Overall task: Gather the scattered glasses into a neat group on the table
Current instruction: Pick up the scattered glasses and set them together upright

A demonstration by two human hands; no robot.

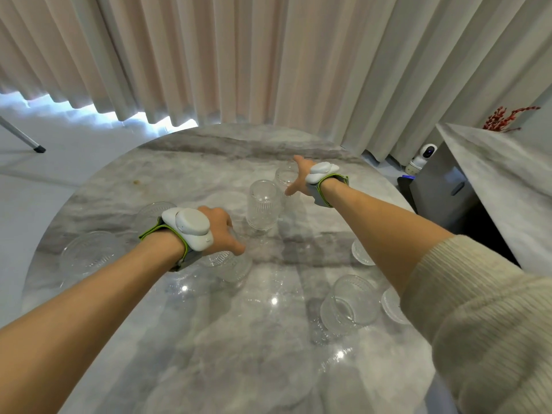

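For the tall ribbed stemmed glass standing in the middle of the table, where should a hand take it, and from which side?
Grip the tall ribbed glass around the ribbed bowl, low down near the stem, probably coming from its right, where the open right hand is already near. It stands upright on a thin stem and looks top-heavy, so a wrap around the bowl seems safer than a pinch at the rim.
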